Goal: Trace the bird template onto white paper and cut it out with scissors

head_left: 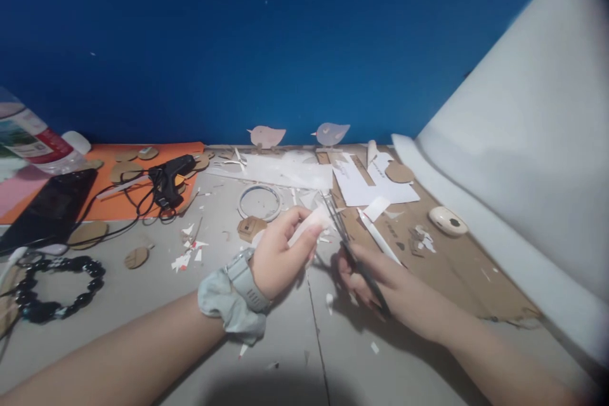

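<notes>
My left hand [280, 250] pinches a small white paper piece [311, 223] just above the table; a grey watch and a light scrunchie sit on that wrist. My right hand [380, 285] is closed round the handles of dark scissors [345, 235], whose blades point up and away and meet the right edge of the paper piece. Tiny white paper scraps lie on the grey table [143, 304] under both hands.
A black glue gun [169, 181] with its cord lies on an orange sheet [118, 203] at the left, near cardboard discs, a phone [47, 209], a bottle [28, 139] and dark beads [52, 288]. Two paper birds [266, 135] stand against the blue wall. A white sheet roll [523, 171] slopes at the right.
</notes>
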Tool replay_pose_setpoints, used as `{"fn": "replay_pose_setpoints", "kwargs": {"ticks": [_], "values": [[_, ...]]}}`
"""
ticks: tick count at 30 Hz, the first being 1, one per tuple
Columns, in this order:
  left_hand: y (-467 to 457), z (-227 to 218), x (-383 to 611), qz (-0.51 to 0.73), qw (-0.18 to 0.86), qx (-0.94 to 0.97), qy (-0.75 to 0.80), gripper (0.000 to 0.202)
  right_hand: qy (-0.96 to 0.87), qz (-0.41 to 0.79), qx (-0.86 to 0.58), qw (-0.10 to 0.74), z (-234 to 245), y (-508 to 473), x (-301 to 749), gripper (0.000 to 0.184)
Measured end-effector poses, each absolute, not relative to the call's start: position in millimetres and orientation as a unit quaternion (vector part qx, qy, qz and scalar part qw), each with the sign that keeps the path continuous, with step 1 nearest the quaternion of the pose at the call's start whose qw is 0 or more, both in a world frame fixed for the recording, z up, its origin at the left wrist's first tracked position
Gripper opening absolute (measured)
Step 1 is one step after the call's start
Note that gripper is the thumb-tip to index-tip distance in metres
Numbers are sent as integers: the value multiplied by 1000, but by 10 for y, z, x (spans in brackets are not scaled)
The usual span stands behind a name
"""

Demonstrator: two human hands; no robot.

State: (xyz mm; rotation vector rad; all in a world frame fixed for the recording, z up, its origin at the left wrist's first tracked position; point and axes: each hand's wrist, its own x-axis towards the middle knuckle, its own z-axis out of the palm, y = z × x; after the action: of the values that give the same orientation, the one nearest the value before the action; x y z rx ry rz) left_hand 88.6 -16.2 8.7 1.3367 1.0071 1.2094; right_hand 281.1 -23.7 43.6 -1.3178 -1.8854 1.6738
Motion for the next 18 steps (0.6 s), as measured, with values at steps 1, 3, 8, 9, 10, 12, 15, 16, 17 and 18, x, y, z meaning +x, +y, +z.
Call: {"fn": "replay_pose_setpoints", "kwargs": {"ticks": [1,3,8,9,10,12,15,16,17,18], "values": [[-164,92,889,508,516,554,412,22,-659,568,-472,143,430,-234,2797,31],[-168,105,887,506,519,556,407,23,-662,569,-472,125,406,-226,2783,30],[-188,127,884,486,526,560,416,23,-681,564,-452,115,357,-231,2767,28],[-192,129,888,485,529,560,414,21,-686,562,-447,120,356,-233,2761,29],[-195,130,891,482,531,561,413,20,-690,562,-439,123,357,-234,2756,30],[-199,136,897,478,527,568,415,18,-697,563,-426,124,358,-230,2746,32],[-197,149,900,474,516,577,420,19,-693,562,-432,131,345,-224,2741,32],[-195,152,898,471,512,580,423,19,-693,561,-435,131,335,-224,2742,32],[-193,154,894,468,507,585,426,20,-694,557,-436,131,324,-227,2744,32],[-191,155,890,465,500,591,429,20,-697,553,-437,130,311,-231,2747,32]]}}
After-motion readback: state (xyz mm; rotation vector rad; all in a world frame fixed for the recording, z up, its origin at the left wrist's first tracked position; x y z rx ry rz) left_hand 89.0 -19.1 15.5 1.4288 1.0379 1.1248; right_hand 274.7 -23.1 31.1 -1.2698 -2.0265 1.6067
